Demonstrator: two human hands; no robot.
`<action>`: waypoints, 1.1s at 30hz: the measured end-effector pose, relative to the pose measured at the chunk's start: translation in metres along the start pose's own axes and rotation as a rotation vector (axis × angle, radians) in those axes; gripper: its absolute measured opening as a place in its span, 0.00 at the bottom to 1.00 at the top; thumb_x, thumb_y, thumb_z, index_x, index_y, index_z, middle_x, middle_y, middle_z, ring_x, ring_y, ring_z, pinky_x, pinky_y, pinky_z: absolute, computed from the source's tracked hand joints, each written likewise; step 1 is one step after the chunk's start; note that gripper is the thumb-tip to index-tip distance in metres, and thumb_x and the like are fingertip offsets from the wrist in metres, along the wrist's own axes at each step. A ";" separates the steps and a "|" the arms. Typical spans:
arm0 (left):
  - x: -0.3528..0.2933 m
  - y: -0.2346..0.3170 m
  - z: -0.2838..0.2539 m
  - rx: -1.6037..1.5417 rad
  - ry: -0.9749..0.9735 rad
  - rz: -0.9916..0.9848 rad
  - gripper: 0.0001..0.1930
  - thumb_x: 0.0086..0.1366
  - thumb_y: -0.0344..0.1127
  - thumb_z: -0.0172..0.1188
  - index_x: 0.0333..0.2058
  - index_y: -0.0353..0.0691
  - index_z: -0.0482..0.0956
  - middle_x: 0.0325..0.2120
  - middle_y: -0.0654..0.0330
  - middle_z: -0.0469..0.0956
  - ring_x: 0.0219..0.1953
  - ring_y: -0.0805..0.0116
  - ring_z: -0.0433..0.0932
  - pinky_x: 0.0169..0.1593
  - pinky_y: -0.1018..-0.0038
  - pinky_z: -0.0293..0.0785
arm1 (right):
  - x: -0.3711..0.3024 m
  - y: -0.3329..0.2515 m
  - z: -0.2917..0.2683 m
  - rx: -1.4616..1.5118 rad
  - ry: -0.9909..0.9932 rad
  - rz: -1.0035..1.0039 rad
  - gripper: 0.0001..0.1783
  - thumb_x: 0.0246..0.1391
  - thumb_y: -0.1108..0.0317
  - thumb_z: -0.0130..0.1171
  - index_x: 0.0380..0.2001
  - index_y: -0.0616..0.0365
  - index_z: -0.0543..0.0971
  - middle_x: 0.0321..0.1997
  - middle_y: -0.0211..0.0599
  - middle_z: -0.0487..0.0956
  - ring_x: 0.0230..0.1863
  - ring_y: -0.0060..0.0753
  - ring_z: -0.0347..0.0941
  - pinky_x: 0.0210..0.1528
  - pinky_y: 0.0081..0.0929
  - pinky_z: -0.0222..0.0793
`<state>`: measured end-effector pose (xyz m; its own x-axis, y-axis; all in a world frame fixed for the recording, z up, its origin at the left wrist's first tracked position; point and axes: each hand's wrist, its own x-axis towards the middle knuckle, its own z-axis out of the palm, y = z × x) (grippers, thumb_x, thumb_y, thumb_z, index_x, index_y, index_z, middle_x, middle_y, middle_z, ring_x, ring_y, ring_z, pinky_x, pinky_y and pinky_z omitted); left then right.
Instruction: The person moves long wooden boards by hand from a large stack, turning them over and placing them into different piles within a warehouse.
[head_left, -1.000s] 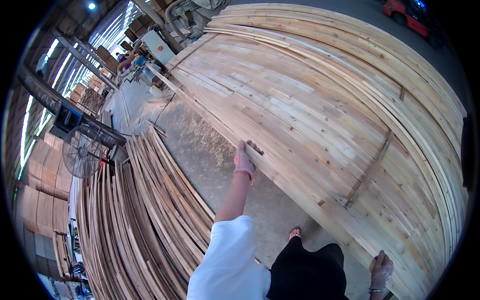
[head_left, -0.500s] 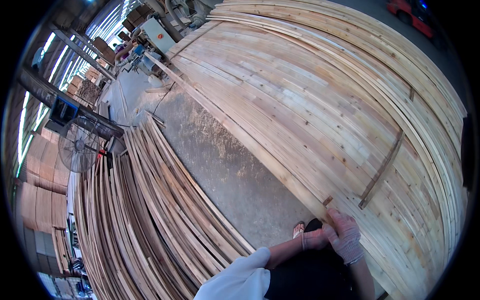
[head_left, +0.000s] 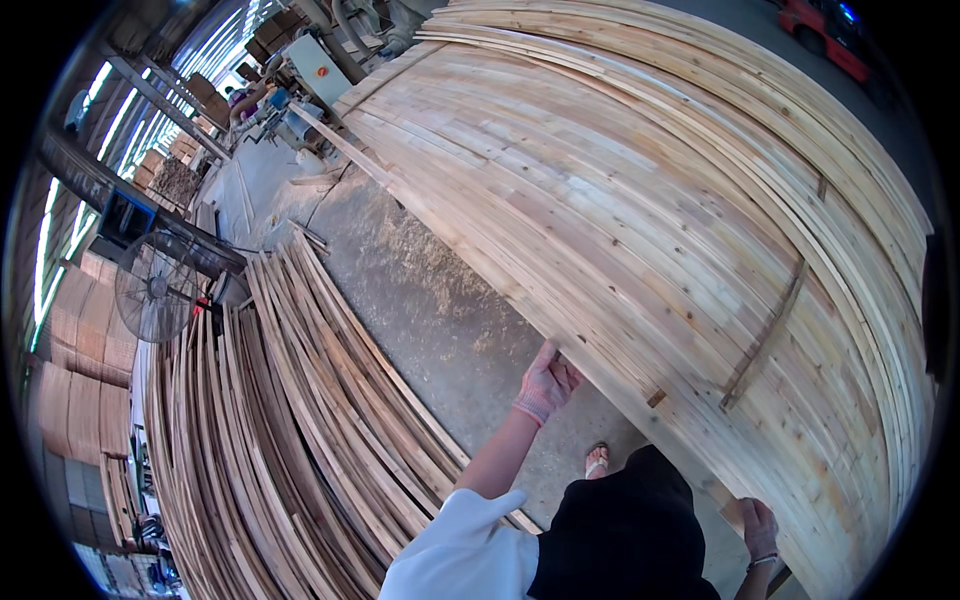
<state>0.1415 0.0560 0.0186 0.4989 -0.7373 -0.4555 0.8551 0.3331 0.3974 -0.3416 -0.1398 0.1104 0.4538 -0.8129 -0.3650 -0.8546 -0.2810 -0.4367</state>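
Note:
A long pale wooden board (head_left: 470, 262) runs along the near left edge of a wide layer of planks (head_left: 640, 230). At mid-length, my left hand (head_left: 548, 385), in a light knitted glove, grips the board's outer edge; some of its fingers are hidden under the wood. Nearer to my body, my right hand (head_left: 758, 526), gloved as well, is closed at the same edge with its fingers curled. A small dark wood block (head_left: 656, 398) shows between the planks, between my two hands.
Left of me lies a big pile of long wooden strips (head_left: 300, 420). Sawdust (head_left: 430, 245) covers part of the concrete floor. A standing fan (head_left: 157, 287) is at the left, machinery (head_left: 290, 125) and a person (head_left: 240, 103) at the far end. A red vehicle (head_left: 825, 38) is at the far right.
My hands, together on the board before, have parted. The left has moved forward and left along the edge, the right back toward my body. The board now sits closer against the planks.

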 end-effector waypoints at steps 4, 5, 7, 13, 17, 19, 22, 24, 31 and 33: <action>-0.034 -0.050 0.001 0.041 -0.110 -0.234 0.26 0.64 0.50 0.54 0.56 0.41 0.67 0.53 0.54 0.72 0.52 0.56 0.73 0.57 0.54 0.67 | 0.031 -0.087 0.033 0.011 -0.182 -0.203 0.21 0.54 0.47 0.52 0.36 0.53 0.81 0.36 0.45 0.80 0.39 0.49 0.76 0.43 0.42 0.70; -0.036 -0.073 -0.017 0.126 -0.188 -0.371 0.26 0.64 0.48 0.55 0.56 0.42 0.67 0.52 0.54 0.73 0.53 0.55 0.72 0.58 0.55 0.64 | 0.044 -0.100 0.048 -0.081 -0.142 -0.371 0.22 0.54 0.46 0.52 0.34 0.54 0.82 0.33 0.46 0.81 0.39 0.50 0.76 0.43 0.40 0.70; -0.049 -0.115 -0.005 0.265 -0.295 -0.559 0.28 0.60 0.48 0.59 0.56 0.43 0.67 0.50 0.56 0.74 0.51 0.59 0.72 0.57 0.59 0.66 | 0.058 -0.156 0.052 0.010 -0.178 -0.363 0.22 0.54 0.46 0.52 0.33 0.52 0.82 0.33 0.47 0.80 0.39 0.52 0.76 0.42 0.42 0.70; -0.076 -0.130 0.067 0.162 -0.349 -0.489 0.22 0.61 0.43 0.59 0.53 0.42 0.70 0.44 0.60 0.76 0.48 0.66 0.75 0.55 0.65 0.70 | 0.068 -0.218 0.031 -0.096 -0.005 -0.731 0.17 0.51 0.54 0.58 0.38 0.54 0.80 0.33 0.44 0.81 0.37 0.50 0.76 0.40 0.42 0.71; -0.048 -0.084 0.024 0.482 -0.447 -0.153 0.19 0.64 0.44 0.55 0.49 0.41 0.73 0.42 0.58 0.77 0.44 0.65 0.78 0.53 0.65 0.73 | 0.060 -0.178 0.023 0.175 -0.053 -0.584 0.22 0.53 0.50 0.55 0.43 0.55 0.78 0.39 0.43 0.81 0.42 0.49 0.76 0.48 0.41 0.69; -0.031 -0.056 -0.016 0.543 -0.125 -0.203 0.20 0.63 0.48 0.56 0.45 0.39 0.74 0.40 0.57 0.79 0.43 0.64 0.79 0.53 0.63 0.74 | 0.048 -0.168 0.005 -0.023 -0.188 -0.473 0.22 0.54 0.50 0.54 0.44 0.53 0.78 0.40 0.44 0.80 0.44 0.49 0.75 0.49 0.41 0.68; -0.016 -0.015 -0.008 0.454 0.090 -0.064 0.19 0.63 0.50 0.57 0.44 0.41 0.74 0.38 0.58 0.79 0.40 0.63 0.79 0.50 0.61 0.76 | 0.036 -0.131 -0.001 0.035 -0.211 -0.396 0.21 0.55 0.49 0.53 0.44 0.52 0.78 0.40 0.45 0.80 0.44 0.48 0.75 0.49 0.41 0.68; 0.012 0.017 -0.057 0.274 0.118 0.004 0.19 0.64 0.51 0.55 0.44 0.43 0.74 0.37 0.60 0.79 0.36 0.63 0.80 0.46 0.60 0.78 | 0.031 -0.117 -0.018 0.094 -0.170 -0.373 0.21 0.54 0.50 0.54 0.44 0.52 0.79 0.39 0.44 0.80 0.43 0.49 0.75 0.48 0.41 0.69; 0.006 -0.020 0.015 -0.047 0.678 0.114 0.15 0.68 0.51 0.46 0.34 0.49 0.76 0.27 0.68 0.80 0.24 0.66 0.74 0.39 0.57 0.76 | 0.096 -0.070 -0.081 0.048 0.107 -0.341 0.22 0.54 0.49 0.55 0.45 0.52 0.77 0.38 0.43 0.80 0.40 0.48 0.76 0.43 0.40 0.71; -0.001 -0.051 0.029 -0.060 0.667 0.058 0.14 0.67 0.48 0.46 0.28 0.49 0.74 0.23 0.68 0.76 0.21 0.68 0.69 0.37 0.61 0.74 | 0.129 -0.047 -0.092 0.015 0.148 -0.328 0.22 0.54 0.48 0.55 0.45 0.52 0.77 0.39 0.44 0.79 0.42 0.48 0.75 0.44 0.40 0.71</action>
<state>0.0939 0.0227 0.0216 0.5081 -0.2023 -0.8372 0.8209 0.4080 0.3996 -0.2659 -0.2783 0.1595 0.6609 -0.7460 -0.0813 -0.6653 -0.5323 -0.5235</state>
